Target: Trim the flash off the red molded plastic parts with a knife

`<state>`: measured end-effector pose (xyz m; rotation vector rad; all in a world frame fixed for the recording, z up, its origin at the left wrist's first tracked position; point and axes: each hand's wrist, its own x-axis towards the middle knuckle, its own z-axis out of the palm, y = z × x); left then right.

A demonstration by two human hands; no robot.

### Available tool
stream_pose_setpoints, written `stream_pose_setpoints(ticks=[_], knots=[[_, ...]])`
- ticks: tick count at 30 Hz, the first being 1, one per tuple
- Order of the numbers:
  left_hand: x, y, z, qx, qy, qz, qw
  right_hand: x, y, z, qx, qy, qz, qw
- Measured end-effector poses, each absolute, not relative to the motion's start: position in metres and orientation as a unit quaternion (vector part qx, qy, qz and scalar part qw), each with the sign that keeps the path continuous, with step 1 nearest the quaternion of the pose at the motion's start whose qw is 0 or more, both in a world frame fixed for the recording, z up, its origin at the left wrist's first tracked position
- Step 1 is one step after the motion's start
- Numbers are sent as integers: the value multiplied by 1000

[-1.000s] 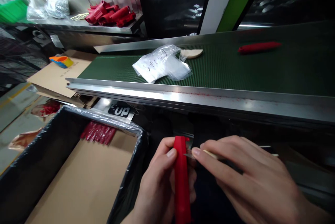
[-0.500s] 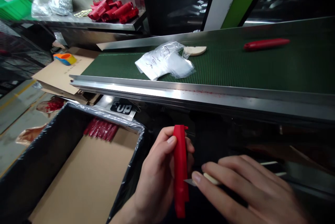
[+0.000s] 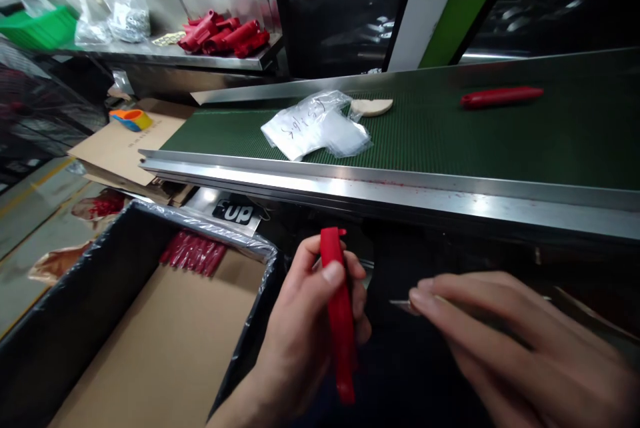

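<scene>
My left hand [image 3: 305, 335] grips a long red plastic part [image 3: 337, 311] upright, low in the middle of the view. My right hand [image 3: 510, 348] pinches a small knife [image 3: 403, 306] with a thin blade, its tip pointing left and a short gap away from the red part. Both hands hover below the metal edge of a green conveyor belt [image 3: 450, 135]. To the left of my left hand stands a cardboard box [image 3: 150, 341] lined with black plastic, holding a row of red parts [image 3: 193, 253] at its far end.
On the belt lie a clear plastic bag [image 3: 315, 125], a pale flat piece [image 3: 373, 106] and another red part [image 3: 500, 96]. A pile of red parts [image 3: 223, 35] sits on a steel shelf at the back left, beside bags and a green bin [image 3: 40, 25]. An orange-blue tape dispenser [image 3: 131, 119] rests on cardboard.
The knife blade was against the red part's edge and slid down along it; now my right hand has drawn the knife away to the right. My left hand has turned the part slightly.
</scene>
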<state>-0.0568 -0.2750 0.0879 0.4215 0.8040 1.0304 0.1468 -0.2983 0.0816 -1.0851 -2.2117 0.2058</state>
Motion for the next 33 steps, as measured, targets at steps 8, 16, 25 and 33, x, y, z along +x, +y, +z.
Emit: stream_pose_setpoints(ticks=[8,16,25,33], knots=[[-53,-290,91,261,399,435,764,148,-280,92,-404,-869,9,285],[-54,-293,97,232,417,401,782,145,-277,92,-382,-883,-9,272],[-55,-294,95,233,423,383,788,146,-279,89,-390,-879,-3,273],[-58,-293,89,268,408,374,789,146,-279,83,-386,-880,-27,276]])
